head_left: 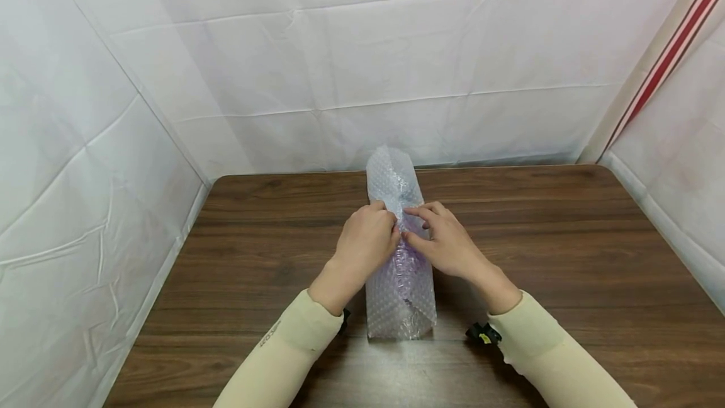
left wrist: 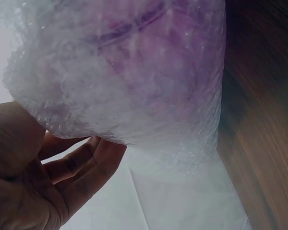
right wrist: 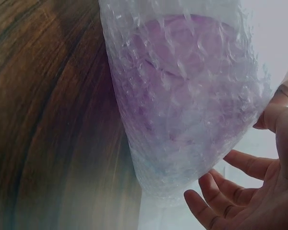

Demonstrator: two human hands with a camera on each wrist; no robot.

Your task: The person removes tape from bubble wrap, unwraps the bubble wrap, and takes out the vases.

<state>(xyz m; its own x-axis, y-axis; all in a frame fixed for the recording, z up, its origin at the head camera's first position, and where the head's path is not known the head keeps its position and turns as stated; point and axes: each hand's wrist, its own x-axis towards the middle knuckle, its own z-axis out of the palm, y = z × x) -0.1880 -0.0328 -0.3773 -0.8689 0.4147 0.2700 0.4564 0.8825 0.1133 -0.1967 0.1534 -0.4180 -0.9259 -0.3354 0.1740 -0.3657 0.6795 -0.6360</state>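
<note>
The bubble wrap bundle (head_left: 403, 263) runs near to far mid-way along the table (head_left: 255, 238); the purple thing (right wrist: 182, 91) inside is too blurred to identify. The left hand (head_left: 367, 236) pinches the bundle, fingertips partly hidden; the right hand (head_left: 450, 244), fingers loosely spread, touches it.

Bright head view, dim wrist views, glints on bubble wrap (head_left: 403, 276)

The bubble wrap (head_left: 403, 279) was clear, glossy plastic, bumpy with small raised bubbles and crinkled along its middle. The table (head_left: 255, 238) showed smooth, dark brown wood grain with a soft sheen. The backdrop (head_left: 396, 49) looked like creased, mostly matt sheeting; the sleeves (head_left: 283, 351) were matt cloth.
</note>
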